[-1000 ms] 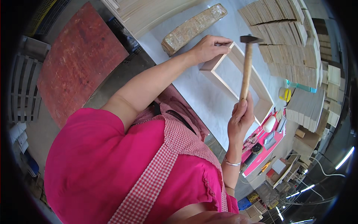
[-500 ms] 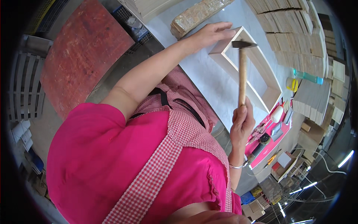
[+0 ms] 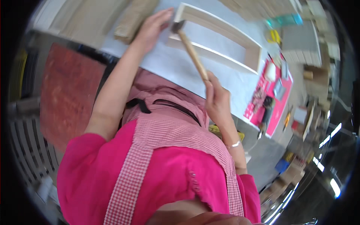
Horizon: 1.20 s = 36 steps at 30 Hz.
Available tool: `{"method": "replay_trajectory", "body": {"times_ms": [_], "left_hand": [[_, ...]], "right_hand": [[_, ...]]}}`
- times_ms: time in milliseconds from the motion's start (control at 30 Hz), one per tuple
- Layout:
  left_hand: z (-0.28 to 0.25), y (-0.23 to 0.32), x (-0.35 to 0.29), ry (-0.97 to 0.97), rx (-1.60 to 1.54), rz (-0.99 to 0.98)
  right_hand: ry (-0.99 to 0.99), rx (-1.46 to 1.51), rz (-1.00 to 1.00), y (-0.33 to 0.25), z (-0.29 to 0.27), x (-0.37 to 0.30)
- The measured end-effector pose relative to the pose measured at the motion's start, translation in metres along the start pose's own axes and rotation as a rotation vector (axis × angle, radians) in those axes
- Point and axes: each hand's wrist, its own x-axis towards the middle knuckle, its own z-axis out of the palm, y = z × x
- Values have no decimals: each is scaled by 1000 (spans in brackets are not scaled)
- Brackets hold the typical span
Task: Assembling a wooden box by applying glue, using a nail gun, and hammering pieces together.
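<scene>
My right hand [image 3: 218,98] is closed around the wooden handle of a hammer [image 3: 194,56]. Its dark metal head hangs over the left end of a pale wooden rectangular frame [image 3: 253,59]; I cannot tell whether the two touch. The frame has no panel, so the pale tabletop [image 3: 157,71] shows through it. Close to that same left end is my left hand [image 3: 153,29], its fingers stretched out and slightly blurred, holding nothing. Left of this hand lies a long brown wrapped bundle [image 3: 131,22].
A pink mat [image 3: 275,116] with several tools lies at the table's right end. Stacked boards [image 3: 300,45] and a yellow tape roll [image 3: 274,36] are beyond. Left of the table is a reddish board [image 3: 67,97], with a grey slatted rack [image 3: 30,142] further left.
The whole view has swung, putting the table further left and up. My left fingers, earlier at the frame's corner, now look slightly apart from it. The hammer now leans left.
</scene>
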Motion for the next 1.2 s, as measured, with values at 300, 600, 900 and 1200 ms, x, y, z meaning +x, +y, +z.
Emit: {"method": "replay_trajectory", "body": {"times_ms": [300,600,900,1200], "left_hand": [[14,35,-37,116,323,134],[128,31,-80,-303,1290,881],[173,7,-50,-584,1553,729],[152,0,-60,-542,1569,493]], "right_hand": [[222,300,91,29,-22,-35],[647,220,281,101,-74,-76],[728,136,258,136,-106,-58],[1031,-521,688,323,-222,-125]]}}
